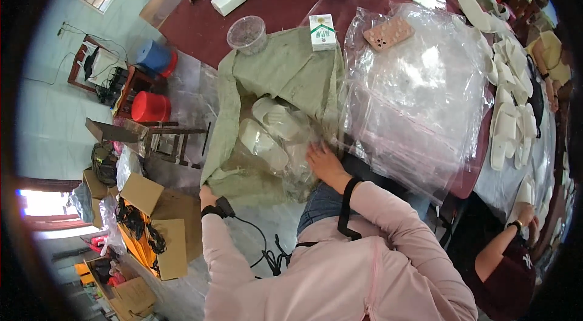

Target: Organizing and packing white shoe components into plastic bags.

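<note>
A green woven sack (228, 133) hangs with its mouth spread at the table's near edge, its upper part lying on the tabletop. Inside it lie white slippers (262, 142) in clear plastic bags. At the sack's lower left corner, my left hand (208, 196) is closed on its edge, the fingertips partly hidden by the cloth. My right hand (327, 165) reaches to the right side of the sack's mouth. Its fingers are stretched out against the clear plastic around the slippers.
A stack of clear plastic bags (419, 96), topped by a pink perforated slab (389, 34), covers the table's (194, 32) right part. Nearby stand a round clear tub (247, 34) and a small white-green box (322, 32). White slippers (504, 126) and co-workers are on the right; cartons (173, 242) stand lower left.
</note>
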A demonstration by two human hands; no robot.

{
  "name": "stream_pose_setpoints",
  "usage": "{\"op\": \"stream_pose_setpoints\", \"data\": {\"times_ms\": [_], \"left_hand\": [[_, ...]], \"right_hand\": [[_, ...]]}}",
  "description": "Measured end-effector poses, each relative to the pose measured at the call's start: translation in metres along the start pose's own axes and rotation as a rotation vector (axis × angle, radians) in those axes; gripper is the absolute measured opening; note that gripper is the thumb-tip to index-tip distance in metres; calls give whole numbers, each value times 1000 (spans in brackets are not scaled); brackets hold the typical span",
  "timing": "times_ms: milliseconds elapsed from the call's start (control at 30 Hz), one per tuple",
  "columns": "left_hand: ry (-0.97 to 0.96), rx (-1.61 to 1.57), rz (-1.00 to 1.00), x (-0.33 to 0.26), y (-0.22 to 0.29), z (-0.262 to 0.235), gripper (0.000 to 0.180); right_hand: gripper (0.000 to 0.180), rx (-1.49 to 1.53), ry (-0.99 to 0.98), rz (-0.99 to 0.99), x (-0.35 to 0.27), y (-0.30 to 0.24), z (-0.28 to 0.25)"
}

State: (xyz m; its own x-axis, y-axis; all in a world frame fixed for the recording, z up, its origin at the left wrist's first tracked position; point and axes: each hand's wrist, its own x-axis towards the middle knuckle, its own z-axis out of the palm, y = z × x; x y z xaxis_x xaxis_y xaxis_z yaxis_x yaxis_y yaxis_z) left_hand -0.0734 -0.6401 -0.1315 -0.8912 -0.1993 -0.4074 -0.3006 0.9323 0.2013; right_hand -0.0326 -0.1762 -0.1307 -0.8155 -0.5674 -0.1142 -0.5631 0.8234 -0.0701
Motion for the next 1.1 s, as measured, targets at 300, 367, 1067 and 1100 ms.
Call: {"op": "stream_pose_setpoints", "data": {"times_ms": [300,367,1067,1100], "left_hand": [[332,-611,120,-5,-89,-69,55],[449,121,323,18,-43,-117,58],[375,-880,-624,25,-1,-162,59],[451,-676,-565,22,-18,-173,59]], "right_hand": [[18,95,-91,-120,-3,8,-47],[17,128,54,-113,-17,10,-89],[4,260,119,-90,-92,1,-155],[4,262,141,-110,-89,-6,-158]]}}
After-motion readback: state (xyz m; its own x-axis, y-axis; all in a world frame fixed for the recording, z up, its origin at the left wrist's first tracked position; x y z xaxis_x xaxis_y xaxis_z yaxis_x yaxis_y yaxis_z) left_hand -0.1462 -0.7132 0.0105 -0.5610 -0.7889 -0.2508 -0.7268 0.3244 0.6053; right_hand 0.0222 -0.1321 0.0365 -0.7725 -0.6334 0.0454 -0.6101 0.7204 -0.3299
